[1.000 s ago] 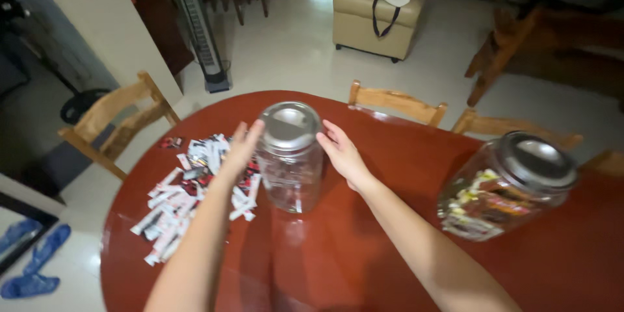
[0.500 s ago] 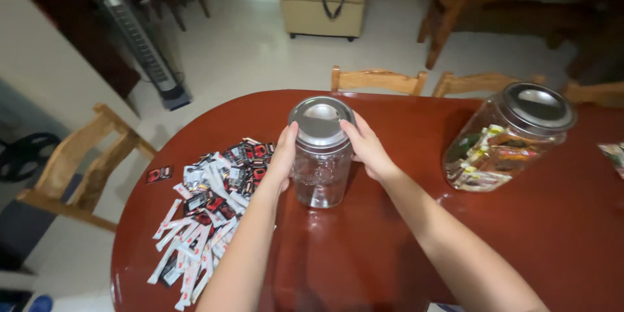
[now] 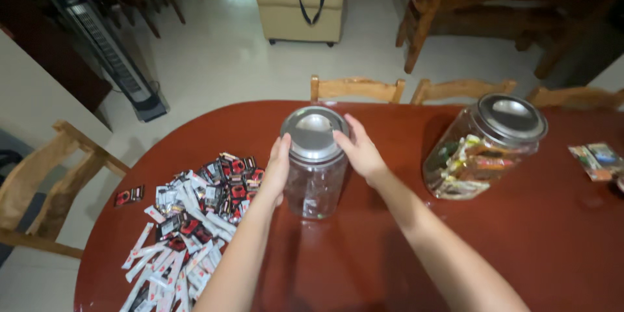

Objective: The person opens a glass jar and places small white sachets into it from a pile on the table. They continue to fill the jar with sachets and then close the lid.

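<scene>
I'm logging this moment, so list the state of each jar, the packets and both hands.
Empty clear glass jar: upright, silver lid on.
Second clear glass jar: lidded, holds packets.
Pile of small sachets: loose on the red-brown table.
Left hand: against the empty jar's side.
Right hand: at its lid.

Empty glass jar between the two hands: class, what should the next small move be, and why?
Probably twist off the metal lid. The left hand and right hand grip the clear jar, which looks empty and capped, with loose sachets piled beside it.
</scene>
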